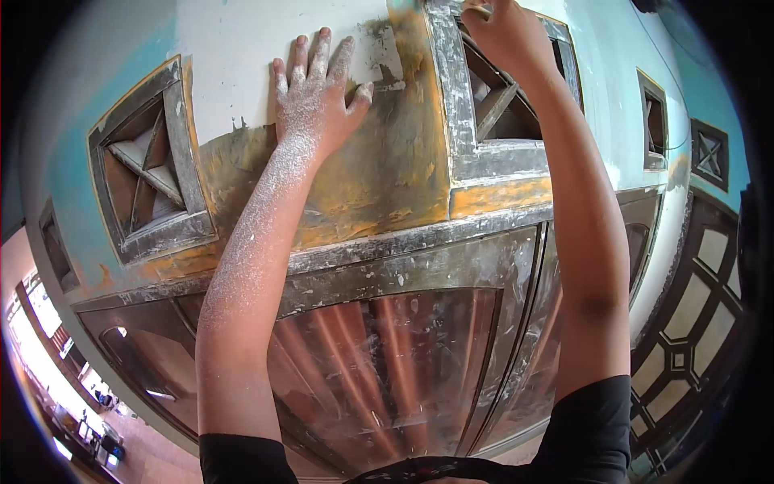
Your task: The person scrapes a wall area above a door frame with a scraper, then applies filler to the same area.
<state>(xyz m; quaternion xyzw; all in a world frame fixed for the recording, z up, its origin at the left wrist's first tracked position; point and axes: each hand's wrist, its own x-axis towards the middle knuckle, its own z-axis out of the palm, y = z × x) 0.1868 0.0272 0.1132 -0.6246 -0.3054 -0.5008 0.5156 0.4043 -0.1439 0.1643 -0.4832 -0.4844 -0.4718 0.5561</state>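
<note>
My left hand (316, 101), dusted with white powder up the forearm, lies flat against the wall with its fingers spread. Under and around it the wall (347, 173) is white above and bare brown and orange below. Up at the top edge of the view, my right hand (509, 36) has its fingers curled round something small and pale, mostly cut off by the frame, so its kind does not show. Behind that hand is a dark wooden vent frame (463, 129) with crossed slats, its paint worn and smeared white.
A second crossed-slat vent (149, 165) sits to the left, and a smaller one (655, 121) to the right. Below runs a scuffed wooden ledge (387, 250) over a window with curtains (379, 355) behind glass. A panelled door (685, 323) stands far right.
</note>
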